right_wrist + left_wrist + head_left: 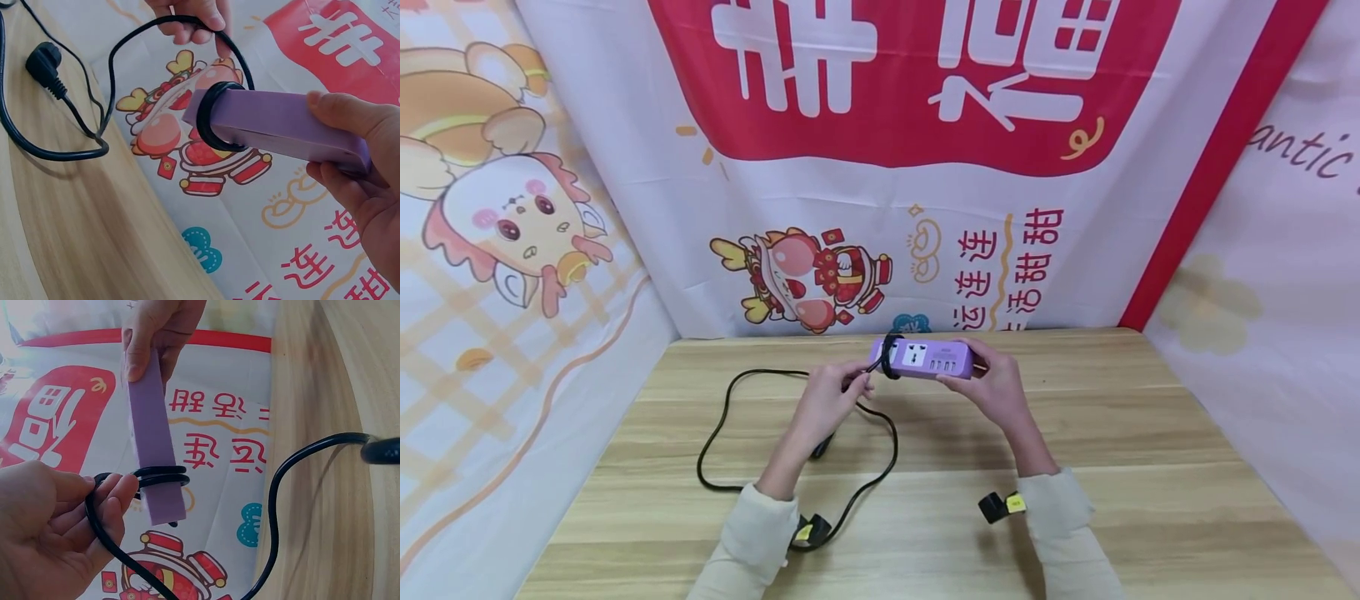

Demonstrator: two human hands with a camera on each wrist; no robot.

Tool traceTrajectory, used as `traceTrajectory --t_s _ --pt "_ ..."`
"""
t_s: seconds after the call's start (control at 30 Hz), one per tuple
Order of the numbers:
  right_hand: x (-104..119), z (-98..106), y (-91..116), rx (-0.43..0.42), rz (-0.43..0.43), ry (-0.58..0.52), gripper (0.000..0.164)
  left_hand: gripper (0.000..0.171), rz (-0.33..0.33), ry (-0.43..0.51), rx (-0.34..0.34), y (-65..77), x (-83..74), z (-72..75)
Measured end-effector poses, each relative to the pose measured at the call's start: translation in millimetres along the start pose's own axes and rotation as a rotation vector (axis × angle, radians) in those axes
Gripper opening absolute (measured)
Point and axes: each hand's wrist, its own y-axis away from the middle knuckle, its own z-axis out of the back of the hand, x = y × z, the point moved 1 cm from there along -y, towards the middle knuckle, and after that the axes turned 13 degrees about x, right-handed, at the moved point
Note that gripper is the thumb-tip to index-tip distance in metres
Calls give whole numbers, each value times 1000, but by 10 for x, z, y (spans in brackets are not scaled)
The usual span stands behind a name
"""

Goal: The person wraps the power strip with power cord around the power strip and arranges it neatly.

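- At the far left, a side cloth [471, 333] is hanging, printed with orange checks and a cartoon animal.
- Next, a thin black cable [700, 467], smooth and round, lies in a wide loose loop on the counter [640, 467], which has pale wood grain.
- Inside this loop is the black plug [45, 69], with a ribbed neck; the forearm partly covers it in the head view.
- The left hand [831, 396] comes from below, slanting up to the right, with its fingers bent. Its grip is narrow, pinching the cable.
- The purple power strip [925, 358] is raised above the counter, near its back edge. It is a long box, with its long axis running left to right, the right end slightly lower. The socket face, with a white panel and four small slots, looks toward the person. Turns of cable go around it near the left end.
- The right hand [996, 387] reaches up and leftward; its grip holds the right end, with the thumb opposite the fingers.
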Motion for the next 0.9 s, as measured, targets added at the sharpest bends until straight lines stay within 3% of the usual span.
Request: traceTrajectory --t_s 0.37,0.7,0.9 --pt "-1 14 -27 -99 -13 -125 58 18 -32 8 -9 0 -22 -44" --pt "59 57 2 -136 -156 -216 71 19 -34 42 11 -13 -13 -86" --pt "127 37 -37 -151 -216 -365 71 21 -49 86 20 -32 68 -146"
